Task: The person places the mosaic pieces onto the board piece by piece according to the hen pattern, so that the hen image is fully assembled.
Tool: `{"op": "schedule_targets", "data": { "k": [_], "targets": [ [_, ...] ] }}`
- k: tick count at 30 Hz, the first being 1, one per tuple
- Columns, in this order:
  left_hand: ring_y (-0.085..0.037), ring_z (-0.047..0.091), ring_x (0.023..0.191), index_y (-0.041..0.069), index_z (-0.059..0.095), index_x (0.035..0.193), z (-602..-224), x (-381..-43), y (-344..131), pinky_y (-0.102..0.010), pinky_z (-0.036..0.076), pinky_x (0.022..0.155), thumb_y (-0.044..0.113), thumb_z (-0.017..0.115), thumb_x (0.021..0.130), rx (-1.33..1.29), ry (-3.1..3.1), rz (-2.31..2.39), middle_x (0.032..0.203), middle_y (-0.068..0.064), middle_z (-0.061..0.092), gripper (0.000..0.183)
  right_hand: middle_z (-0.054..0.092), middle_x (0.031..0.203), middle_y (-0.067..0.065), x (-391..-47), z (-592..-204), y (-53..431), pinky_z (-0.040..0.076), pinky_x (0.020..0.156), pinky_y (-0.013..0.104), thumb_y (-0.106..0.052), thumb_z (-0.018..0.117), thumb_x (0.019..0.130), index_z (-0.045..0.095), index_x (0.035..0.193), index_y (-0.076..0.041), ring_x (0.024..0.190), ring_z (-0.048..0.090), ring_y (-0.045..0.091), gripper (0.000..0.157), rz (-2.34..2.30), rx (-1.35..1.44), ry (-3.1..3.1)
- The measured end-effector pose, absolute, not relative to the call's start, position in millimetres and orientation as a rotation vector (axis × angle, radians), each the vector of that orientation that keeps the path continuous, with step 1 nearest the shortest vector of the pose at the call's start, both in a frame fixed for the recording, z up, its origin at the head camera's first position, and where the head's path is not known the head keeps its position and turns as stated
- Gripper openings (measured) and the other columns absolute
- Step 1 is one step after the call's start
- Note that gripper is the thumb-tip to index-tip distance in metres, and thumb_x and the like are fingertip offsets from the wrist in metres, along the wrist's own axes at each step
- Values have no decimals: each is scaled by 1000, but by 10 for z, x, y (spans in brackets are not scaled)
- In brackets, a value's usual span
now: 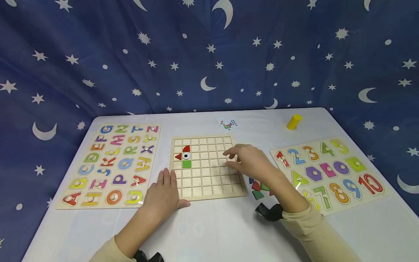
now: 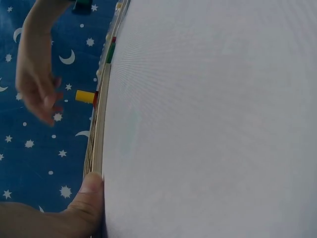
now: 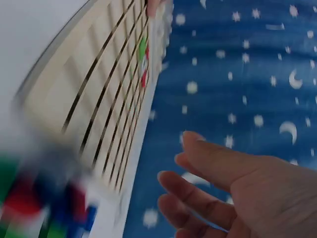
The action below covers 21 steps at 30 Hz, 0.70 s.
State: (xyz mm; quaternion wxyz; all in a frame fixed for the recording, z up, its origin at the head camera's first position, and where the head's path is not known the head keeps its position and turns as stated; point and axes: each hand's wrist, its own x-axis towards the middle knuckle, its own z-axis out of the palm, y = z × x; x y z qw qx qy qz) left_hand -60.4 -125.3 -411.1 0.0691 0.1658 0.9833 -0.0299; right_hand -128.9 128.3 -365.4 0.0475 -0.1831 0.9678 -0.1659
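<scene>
A wooden grid board (image 1: 196, 191) lies at the middle of the table. Near its left side sit a red curved piece (image 1: 186, 148), a red triangle (image 1: 178, 156), a white tile with an eye (image 1: 186, 155) and a green square (image 1: 186, 164). My left hand (image 1: 164, 193) rests on the board's near left corner, fingers straight, its thumb (image 2: 88, 198) along the near edge in the left wrist view. Over the board's right part hovers my right hand (image 1: 250, 162), fingers loosely bent with nothing between thumb and fingertips (image 3: 190, 138).
Loose coloured pieces (image 1: 258, 195) lie right of the board, partly behind the right forearm. A letter puzzle (image 1: 108, 174) is at left, a number puzzle (image 1: 327, 174) at right. Behind the board are a picture card (image 1: 228, 123) and a yellow cylinder (image 1: 294, 122).
</scene>
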Motion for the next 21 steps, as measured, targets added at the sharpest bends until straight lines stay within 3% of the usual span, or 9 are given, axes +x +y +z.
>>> {"op": "schedule_targets", "data": {
  "k": [8,14,21],
  "targets": [
    [-47,38,132,-15,36,137,-4139,-623,-1308,-49,50,91,64,60,79,475,2970,-95,141,-37,37,101,68,94,0,-1148,-3942,2092,52,68,26,-27,76,81,71,111,-14,78,55,13,33,-430,-329,2938],
    [-46,38,133,-15,36,137,-4187,-618,-1303,-49,50,91,65,59,79,484,2968,-93,141,-36,37,101,63,88,-2,-1050,-4155,2227,52,70,29,-27,78,79,71,107,-15,78,54,13,32,-400,-314,2948],
    [-46,39,133,-14,37,138,-4155,-571,-1267,-49,50,91,65,58,79,477,2977,-72,141,-36,38,101,62,85,-3,-1027,-4141,2240,53,72,33,-21,78,78,70,102,-15,78,54,13,27,-394,-309,2968]
  ]
}}
